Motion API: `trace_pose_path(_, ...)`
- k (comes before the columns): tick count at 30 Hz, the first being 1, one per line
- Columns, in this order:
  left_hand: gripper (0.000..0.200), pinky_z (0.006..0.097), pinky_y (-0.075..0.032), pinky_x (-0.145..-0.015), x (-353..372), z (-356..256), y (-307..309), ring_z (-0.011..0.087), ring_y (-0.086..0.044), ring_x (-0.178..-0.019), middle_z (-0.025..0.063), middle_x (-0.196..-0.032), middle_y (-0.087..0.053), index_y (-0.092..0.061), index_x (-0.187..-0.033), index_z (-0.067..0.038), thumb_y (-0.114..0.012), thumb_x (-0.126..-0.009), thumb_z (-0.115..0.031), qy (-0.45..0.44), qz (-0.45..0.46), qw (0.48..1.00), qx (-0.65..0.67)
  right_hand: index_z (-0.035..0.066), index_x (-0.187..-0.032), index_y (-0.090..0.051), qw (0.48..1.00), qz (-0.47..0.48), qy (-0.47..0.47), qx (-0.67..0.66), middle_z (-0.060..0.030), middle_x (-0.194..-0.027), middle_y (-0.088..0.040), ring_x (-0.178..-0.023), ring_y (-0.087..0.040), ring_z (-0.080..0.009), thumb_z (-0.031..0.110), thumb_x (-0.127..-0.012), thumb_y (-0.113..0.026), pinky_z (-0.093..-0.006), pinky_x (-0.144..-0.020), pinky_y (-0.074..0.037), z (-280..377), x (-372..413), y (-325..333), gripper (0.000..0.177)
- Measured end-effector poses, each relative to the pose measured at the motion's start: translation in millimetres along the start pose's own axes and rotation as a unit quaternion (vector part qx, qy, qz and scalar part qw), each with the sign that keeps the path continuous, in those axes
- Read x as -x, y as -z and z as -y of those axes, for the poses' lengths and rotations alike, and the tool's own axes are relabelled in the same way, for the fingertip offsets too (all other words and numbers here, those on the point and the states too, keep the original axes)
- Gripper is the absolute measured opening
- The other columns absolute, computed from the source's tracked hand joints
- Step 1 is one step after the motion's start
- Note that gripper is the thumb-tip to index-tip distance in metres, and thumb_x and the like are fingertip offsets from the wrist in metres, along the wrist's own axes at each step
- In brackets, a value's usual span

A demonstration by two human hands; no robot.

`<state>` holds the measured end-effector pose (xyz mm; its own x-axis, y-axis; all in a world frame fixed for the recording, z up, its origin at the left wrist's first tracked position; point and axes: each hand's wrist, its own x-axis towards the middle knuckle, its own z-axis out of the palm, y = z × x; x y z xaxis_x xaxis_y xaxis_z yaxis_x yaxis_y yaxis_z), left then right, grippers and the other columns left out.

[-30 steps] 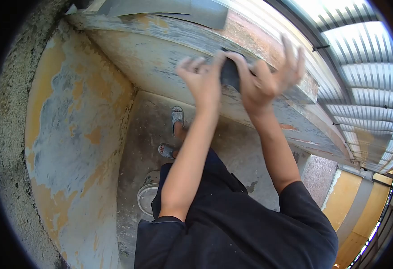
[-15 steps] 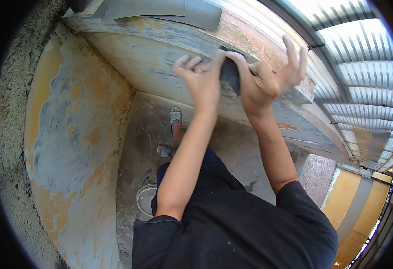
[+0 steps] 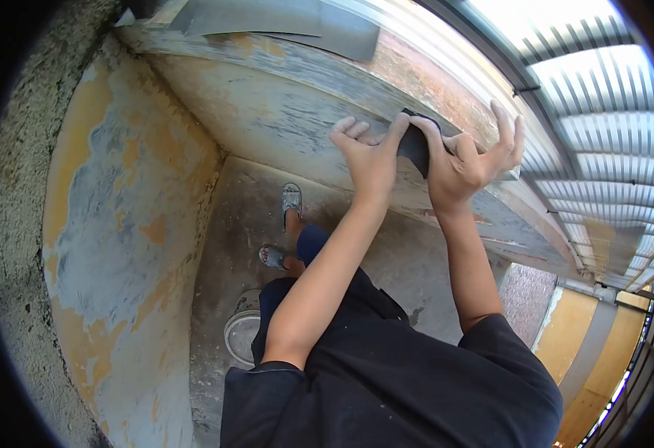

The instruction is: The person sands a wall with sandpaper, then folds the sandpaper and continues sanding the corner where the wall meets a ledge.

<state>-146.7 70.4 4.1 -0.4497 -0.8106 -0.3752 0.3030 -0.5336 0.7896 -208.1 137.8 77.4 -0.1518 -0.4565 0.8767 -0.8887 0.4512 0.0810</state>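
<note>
Black sheet (image 3: 414, 148), visibly curved, is gripped between both hands (image 3: 372, 164) at the blotchy ledge (image 3: 319, 69).

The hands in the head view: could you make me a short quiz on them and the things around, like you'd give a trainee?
1. True or false: the left hand is at the black sheet, while the right hand is far away from it.
2. Which thing stands on the floor beside the person's legs?
A) a ladder
B) a bucket
C) a chair
3. How many sandals can be seen?

Key: 1 false; 2 B; 3 two.
</note>
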Motion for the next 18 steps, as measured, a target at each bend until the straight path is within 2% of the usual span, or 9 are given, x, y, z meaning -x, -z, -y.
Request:
trace_pose_path(1, 0.096, 0.0311, -0.051, -0.086, -5.5, 2.4, 1.9, 0.0154, -0.052, -0.099, 0.0136, -0.125, -0.045, -0.030, -0.141, -0.001, -0.098, -0.080, -0.028, -0.001, -0.002, 1.000, 0.002, 0.007, -0.059, -0.062, 1.000, 0.014, -0.010, 0.015, -0.0231, -0.144, -0.061, -0.147, -0.036, -0.0484, 0.037, -0.078, -0.093, -0.0576, -0.117, -0.024, 0.3, -0.1, 2.6, 0.047)
trace_pose_path(2, 0.095, 0.0304, -0.051, -0.085, -11.4, -3.0, 4.3, 0.0150, -0.052, -0.099, 0.0132, -0.125, -0.045, -0.030, -0.141, -0.001, -0.098, -0.081, -0.028, -0.023, -0.019, 0.999, 0.025, 0.008, -0.059, -0.061, 1.000, -0.002, 0.023, 0.009, -0.0225, -0.145, -0.061, -0.147, -0.036, -0.0495, 0.037, -0.079, -0.093, -0.0572, -0.115, -0.025, 4.1, -3.5, -5.3, 0.047)
trace_pose_path(4, 0.092, 0.0281, -0.051, -0.083, -17.7, -34.2, 11.8, 0.0137, -0.051, -0.097, 0.0120, -0.125, -0.045, -0.031, -0.141, -0.001, -0.097, -0.082, -0.028, -0.055, -0.049, 0.993, 0.095, 0.008, -0.059, -0.061, 1.000, -0.005, 0.024, -0.009, -0.0221, -0.145, -0.060, -0.146, -0.036, -0.0492, 0.037, -0.079, -0.092, -0.0560, -0.114, -0.026, 23.1, -15.7, -30.4, 0.047)
trace_pose_path(7, 0.089, 0.0266, -0.051, -0.082, -29.0, -38.4, 19.5, 0.0132, -0.051, -0.096, 0.0116, -0.125, -0.044, -0.031, -0.140, -0.002, -0.096, -0.084, -0.027, -0.069, -0.047, 0.995, 0.061, 0.009, -0.058, -0.061, 1.000, 0.002, 0.007, 0.001, -0.0212, -0.145, -0.061, -0.145, -0.038, -0.0472, 0.039, -0.079, -0.092, -0.0526, -0.114, -0.027, 33.1, -17.3, -29.1, 0.048)
trace_pose_path(10, 0.090, 0.0276, -0.051, -0.083, -4.6, -16.9, 5.6, 0.0143, -0.050, -0.095, 0.0124, -0.125, -0.044, -0.031, -0.140, -0.002, -0.096, -0.083, -0.029, -0.047, -0.018, 0.999, 0.013, 0.007, -0.059, -0.062, 1.000, 0.002, -0.002, -0.001, -0.0227, -0.141, -0.061, -0.144, -0.037, -0.0482, 0.035, -0.076, -0.095, -0.0585, -0.114, -0.027, 6.8, -2.3, -5.8, 0.046)
trace_pose_path(12, 0.093, 0.0291, -0.051, -0.084, -0.4, -8.2, -2.8, 0.0157, -0.050, -0.095, 0.0131, -0.126, -0.043, -0.030, -0.141, -0.001, -0.097, -0.082, -0.028, -0.034, -0.008, 0.999, -0.029, 0.007, -0.059, -0.063, 1.000, 0.003, 0.004, 0.002, -0.0230, -0.140, -0.060, -0.144, -0.037, -0.0483, 0.033, -0.075, -0.095, -0.0591, -0.115, -0.027, 3.5, -5.7, -0.8, 0.045)
trace_pose_path(15, 0.095, 0.0299, -0.050, -0.087, -13.4, -25.8, 8.3, 0.0159, -0.050, -0.097, 0.0128, -0.127, -0.042, -0.028, -0.142, -0.002, -0.097, -0.081, -0.027, -0.062, -0.033, 0.996, 0.045, 0.008, -0.060, -0.063, 1.000, -0.008, 0.008, -0.007, -0.0227, -0.139, -0.061, -0.144, -0.037, -0.0486, 0.032, -0.077, -0.094, -0.0586, -0.116, -0.026, 16.7, -13.8, -18.2, 0.043)
trace_pose_path(18, 0.097, 0.0307, -0.050, -0.087, -24.3, -48.5, 17.6, 0.0158, -0.050, -0.099, 0.0123, -0.126, -0.041, -0.027, -0.141, -0.002, -0.098, -0.080, -0.026, -0.073, -0.048, 0.996, 0.036, 0.009, -0.060, -0.064, 1.000, -0.003, 0.001, -0.010, -0.0218, -0.139, -0.062, -0.145, -0.038, -0.0483, 0.034, -0.080, -0.092, -0.0567, -0.113, -0.029, 36.0, -20.5, -28.3, 0.043)
